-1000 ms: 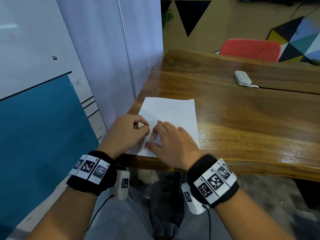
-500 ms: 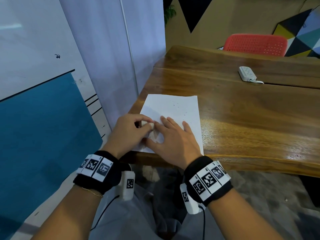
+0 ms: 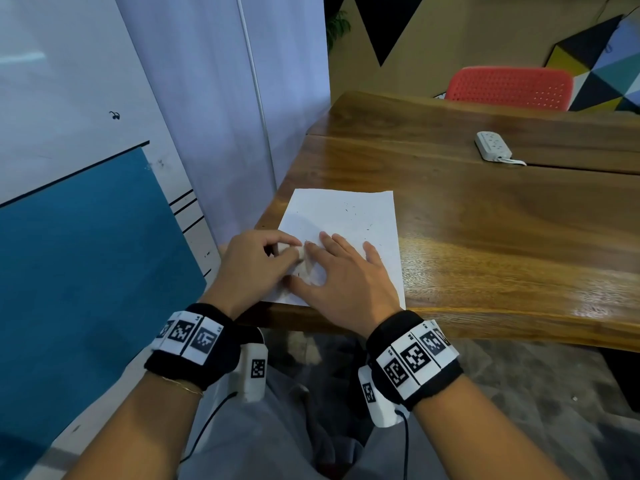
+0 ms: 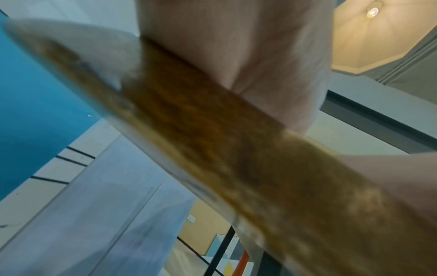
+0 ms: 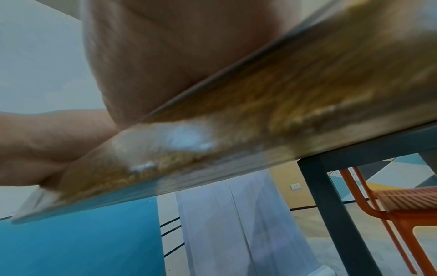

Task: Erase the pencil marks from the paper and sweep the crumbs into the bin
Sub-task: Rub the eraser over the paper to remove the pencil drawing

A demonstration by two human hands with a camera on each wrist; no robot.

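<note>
Wooden table [image 3: 502, 237] bearing a white paper [image 3: 349, 216] at its near left corner, pinned flat by the right hand [image 3: 343, 275] with fingers spread, beside the left hand [image 3: 252, 268] pinching a small white eraser [image 3: 298, 251] against the sheet.

The head view is evenly lit and fairly sharp, with bright glare streaking the glossy table [image 3: 502, 258] on its right side and wide-angle bending toward the edges. Both wrist views are heavily blurred up close: the table edge [image 4: 212, 140] smears into soft brown. A ceiling lamp [image 4: 372, 12] glows at the upper right of the left wrist view.
</note>
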